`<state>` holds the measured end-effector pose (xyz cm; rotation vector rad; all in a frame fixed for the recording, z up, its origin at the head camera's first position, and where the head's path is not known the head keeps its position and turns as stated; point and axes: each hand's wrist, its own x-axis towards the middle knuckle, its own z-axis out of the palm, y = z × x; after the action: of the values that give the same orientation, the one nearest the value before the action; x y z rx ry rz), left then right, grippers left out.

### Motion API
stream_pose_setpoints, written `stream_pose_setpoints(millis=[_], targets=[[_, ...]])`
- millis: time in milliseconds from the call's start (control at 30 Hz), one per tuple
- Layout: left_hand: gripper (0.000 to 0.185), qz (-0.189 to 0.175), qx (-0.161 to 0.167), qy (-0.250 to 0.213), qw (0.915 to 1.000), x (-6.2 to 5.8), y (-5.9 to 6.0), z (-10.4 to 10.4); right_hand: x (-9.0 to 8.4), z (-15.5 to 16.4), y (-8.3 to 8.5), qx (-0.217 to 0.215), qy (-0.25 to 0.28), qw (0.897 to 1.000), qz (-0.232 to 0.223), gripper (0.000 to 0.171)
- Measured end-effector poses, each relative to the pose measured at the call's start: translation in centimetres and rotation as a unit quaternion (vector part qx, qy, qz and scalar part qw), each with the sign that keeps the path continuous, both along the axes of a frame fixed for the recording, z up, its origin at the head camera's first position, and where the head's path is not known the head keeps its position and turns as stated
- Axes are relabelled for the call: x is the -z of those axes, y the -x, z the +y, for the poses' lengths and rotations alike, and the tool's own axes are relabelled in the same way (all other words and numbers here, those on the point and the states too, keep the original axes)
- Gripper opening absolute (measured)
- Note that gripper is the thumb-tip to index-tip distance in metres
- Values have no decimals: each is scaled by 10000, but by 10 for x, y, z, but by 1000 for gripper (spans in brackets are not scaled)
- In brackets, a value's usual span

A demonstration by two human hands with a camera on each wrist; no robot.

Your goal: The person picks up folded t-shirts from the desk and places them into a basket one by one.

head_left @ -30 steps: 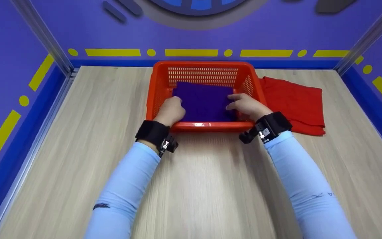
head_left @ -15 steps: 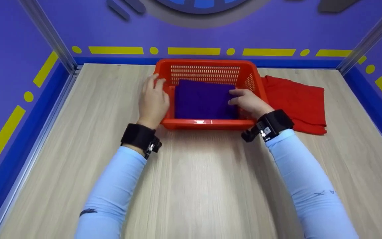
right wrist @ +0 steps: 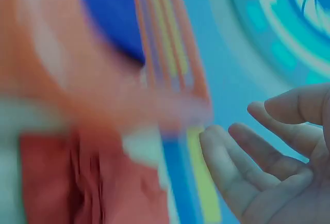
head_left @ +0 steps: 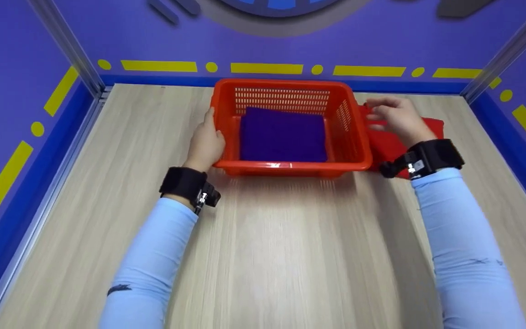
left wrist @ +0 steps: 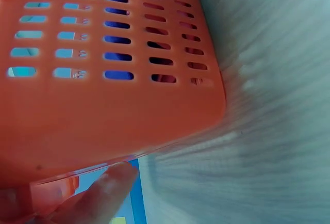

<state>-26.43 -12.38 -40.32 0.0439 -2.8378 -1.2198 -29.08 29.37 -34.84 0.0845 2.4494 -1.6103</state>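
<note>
A red plastic basket (head_left: 272,168) with slotted walls stands near the back wall, a folded purple cloth (head_left: 283,137) lying flat in it. At the basket's left rim my left hand (head_left: 205,145) holds on, thumb over the rim and fingers along the outside. In the left wrist view a fingertip (left wrist: 116,182) shows by the basket's slotted side wall (left wrist: 113,110). My right hand (head_left: 397,119) is off the basket, to the right of its right rim and over a folded red cloth (head_left: 434,127). Its fingers (right wrist: 221,157) are loosely spread with nothing between them.
The wood-grain table (head_left: 263,256) is closed in by blue-purple panels (head_left: 381,41) with yellow stripes at the back and both sides. Metal posts (head_left: 491,55) stand in the back corners. The red cloth lies on the table right beside the basket.
My left hand has come out from the purple cloth and taken the basket's left rim. My right hand has left the cloth's right edge and moved right, out over the red cloth.
</note>
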Motion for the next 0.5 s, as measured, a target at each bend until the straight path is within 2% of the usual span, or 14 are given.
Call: stream_pose_setpoints(millis=[100, 167, 333, 433, 500], targets=[[67, -46, 30, 41, 10000, 1, 0, 0, 12, 20, 4, -42, -723, 9971, -226, 52], [67, -48, 13, 74, 10000, 1, 1, 0, 23, 29, 6, -184, -1356, 9902, -267, 56], [67, -86, -33, -25, 10000, 1, 1, 0, 54, 42, 12, -545, -2645, 9626, -219, 69], [68, -91, -20, -120, 9999, 0, 1, 0, 71, 46, 13, -794, -3084, 9473, -347, 76], [69, -89, -16, -177, 9998, -1, 1, -1, 78, 47, 14, -886, -3247, 9406, -452, 78]])
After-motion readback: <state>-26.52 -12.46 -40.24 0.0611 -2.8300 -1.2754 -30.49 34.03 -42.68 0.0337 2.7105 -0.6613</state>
